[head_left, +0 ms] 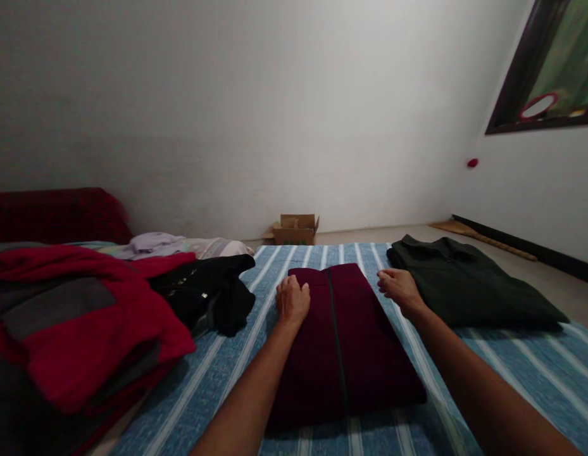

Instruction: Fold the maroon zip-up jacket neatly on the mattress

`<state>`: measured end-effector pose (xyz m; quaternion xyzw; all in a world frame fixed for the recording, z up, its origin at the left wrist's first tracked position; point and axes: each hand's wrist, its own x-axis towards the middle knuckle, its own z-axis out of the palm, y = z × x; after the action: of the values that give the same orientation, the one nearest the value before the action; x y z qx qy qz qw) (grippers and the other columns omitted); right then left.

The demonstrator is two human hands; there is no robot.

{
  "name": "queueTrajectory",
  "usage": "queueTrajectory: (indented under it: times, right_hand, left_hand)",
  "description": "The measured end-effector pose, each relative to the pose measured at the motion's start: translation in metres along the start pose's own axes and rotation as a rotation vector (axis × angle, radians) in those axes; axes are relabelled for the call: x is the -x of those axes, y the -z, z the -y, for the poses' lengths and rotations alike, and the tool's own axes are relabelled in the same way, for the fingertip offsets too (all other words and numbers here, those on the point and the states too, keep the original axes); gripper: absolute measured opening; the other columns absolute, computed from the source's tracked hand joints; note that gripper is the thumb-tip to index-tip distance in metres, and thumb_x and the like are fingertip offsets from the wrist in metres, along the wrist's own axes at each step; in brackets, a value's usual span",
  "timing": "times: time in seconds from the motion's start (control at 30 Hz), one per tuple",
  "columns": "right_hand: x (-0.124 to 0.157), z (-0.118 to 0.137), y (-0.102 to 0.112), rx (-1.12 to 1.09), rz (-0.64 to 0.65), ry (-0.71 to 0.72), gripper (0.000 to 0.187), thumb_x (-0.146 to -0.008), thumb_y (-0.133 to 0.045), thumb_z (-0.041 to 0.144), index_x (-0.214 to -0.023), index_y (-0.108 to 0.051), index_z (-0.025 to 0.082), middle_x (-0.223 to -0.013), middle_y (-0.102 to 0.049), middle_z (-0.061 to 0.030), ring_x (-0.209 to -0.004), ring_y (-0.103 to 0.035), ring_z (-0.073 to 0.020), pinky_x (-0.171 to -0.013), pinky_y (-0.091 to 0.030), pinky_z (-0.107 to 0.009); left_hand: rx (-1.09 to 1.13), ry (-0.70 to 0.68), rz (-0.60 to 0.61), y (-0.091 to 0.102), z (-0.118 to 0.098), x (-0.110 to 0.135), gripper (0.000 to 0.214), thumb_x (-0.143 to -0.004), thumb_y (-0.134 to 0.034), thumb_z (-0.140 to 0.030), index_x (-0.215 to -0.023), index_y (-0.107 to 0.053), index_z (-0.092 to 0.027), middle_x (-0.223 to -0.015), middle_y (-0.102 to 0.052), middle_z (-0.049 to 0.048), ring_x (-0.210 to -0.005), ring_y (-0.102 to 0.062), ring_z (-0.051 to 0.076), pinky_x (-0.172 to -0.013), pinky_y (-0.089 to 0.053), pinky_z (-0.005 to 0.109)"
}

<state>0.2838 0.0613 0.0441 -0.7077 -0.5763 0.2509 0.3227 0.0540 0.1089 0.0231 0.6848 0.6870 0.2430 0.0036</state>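
Note:
A folded maroon jacket (317, 342) with a dark zip line down its middle lies flat in front of me on a blue striped sheet (246, 354). My left hand (292, 300) is at its far left edge, touching the cloth, fingers loosely bent and the thumb apart from them. Past the jacket's right edge, my right hand (400, 288) hovers over the sheet with fingers curled in, and nothing shows in it. Close beyond that hand lies a folded dark green garment (464, 278) with its collar at the far end.
At left lies a loose heap: a red and grey jacket (85, 335) and a black garment (212, 291), with pale cloth (156, 244) behind. An open cardboard box (296, 235) stands by the wall. A dark-framed window (512, 69) is at upper right.

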Motion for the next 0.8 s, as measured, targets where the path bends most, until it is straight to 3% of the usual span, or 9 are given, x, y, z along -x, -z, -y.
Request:
queueTrajectory:
  times: [0.1,0.17,0.27,0.4,0.5,0.8]
  right_hand:
    - [-0.044,-0.011,-0.017,-0.249,0.055,-0.246,0.024,-0.093,-0.040,0.024,-0.089,-0.058,0.009,-0.066,-0.059,-0.0029,-0.052,-0.056,-0.0098,-0.050,-0.046,-0.022]
    - [-0.059,-0.015,-0.029,-0.385,0.109,-0.333,0.022,-0.092,-0.048,0.030,-0.086,-0.057,0.011,-0.064,-0.055,0.0025,-0.047,-0.050,-0.0063,-0.047,-0.044,-0.020]
    - [-0.068,-0.020,-0.037,-0.588,0.188,-0.403,0.024,-0.089,-0.053,0.033,-0.078,-0.056,0.012,-0.059,-0.054,0.0043,-0.045,-0.049,-0.0056,-0.046,-0.044,-0.019]
    - [-0.070,-0.026,-0.035,-0.811,0.296,-0.431,0.024,-0.088,-0.055,0.030,-0.071,-0.054,0.013,-0.052,-0.056,0.0015,-0.045,-0.054,-0.0086,-0.049,-0.048,-0.019]
    - [-0.067,-0.028,-0.034,-0.915,0.367,-0.430,0.025,-0.092,-0.047,0.029,-0.076,-0.056,0.013,-0.057,-0.061,-0.0020,-0.052,-0.060,-0.0112,-0.057,-0.052,-0.022]
    - [-0.063,-0.015,-0.037,-0.886,0.344,-0.299,0.018,-0.087,-0.049,0.023,-0.077,-0.059,0.012,-0.065,-0.065,-0.0060,-0.061,-0.062,-0.0138,-0.067,-0.053,-0.026]
  left_hand:
    - [0.036,0.199,0.080,0.003,0.011,-0.019,0.034,-0.081,-0.050,-0.031,-0.104,-0.061,-0.007,-0.109,-0.063,0.0196,-0.104,-0.058,0.030,-0.086,-0.043,0.035]
    - [0.081,0.276,0.133,0.002,0.017,-0.028,0.034,-0.077,-0.054,-0.035,-0.099,-0.063,-0.010,-0.106,-0.065,0.0194,-0.100,-0.060,0.031,-0.079,-0.045,0.034]
    - [0.169,0.318,0.113,-0.005,0.027,-0.036,0.030,-0.071,-0.058,-0.038,-0.088,-0.064,-0.014,-0.099,-0.068,0.0163,-0.094,-0.062,0.030,-0.071,-0.045,0.033]
    - [0.439,0.377,0.060,-0.017,0.038,-0.040,0.017,-0.060,-0.064,-0.034,-0.060,-0.060,-0.018,-0.066,-0.065,0.0071,-0.072,-0.063,0.026,-0.058,-0.042,0.030]
    - [0.636,0.417,0.047,-0.025,0.040,-0.042,0.013,-0.054,-0.064,-0.028,-0.052,-0.056,-0.018,-0.049,-0.055,0.0007,-0.058,-0.059,0.021,-0.049,-0.037,0.026]
    - [1.007,0.435,0.150,-0.026,0.037,-0.049,0.005,-0.050,-0.056,-0.018,-0.054,-0.053,-0.017,-0.047,-0.054,-0.0021,-0.043,-0.051,0.014,-0.042,-0.038,0.023]
